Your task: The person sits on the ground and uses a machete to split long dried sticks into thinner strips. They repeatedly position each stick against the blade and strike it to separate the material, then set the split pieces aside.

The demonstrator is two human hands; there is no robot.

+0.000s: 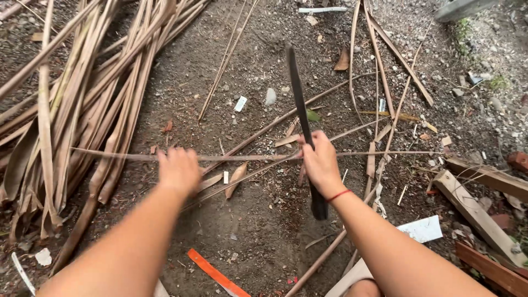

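Overhead, the head view looks down on bare, gravelly ground [258,220] with both forearms reaching forward.

Left hand [179,169]: fingers are curled closed around a thin dry stalk [247,157]. The stalk runs nearly level across the frame — from the left hand, past the right hand, and on toward the right side. The hand is blurred, so the exact finger placement cannot be told.

Right hand [320,165]: closed in a full fist around the handle of a long dark blade [297,93]. The blade points up and away from the person, tilted slightly left; the dark handle end shows below the fist. A red cord [339,194] circles the wrist. The blade crosses the stalk just beside this hand; whether the edge touches the stalk cannot be told.

Surroundings:
- A pile of dry palm fronds [82,99] lies to the left, well apart from the blade.
- Loose stalks and leaf scraps lie scattered between and beyond the hands.
- Weathered wooden planks [476,212] rest at the right edge.
- An orange strip [214,275] lies on the ground near the bottom, between the forearms.
- A white flat scrap [423,228] lies beside the right forearm.
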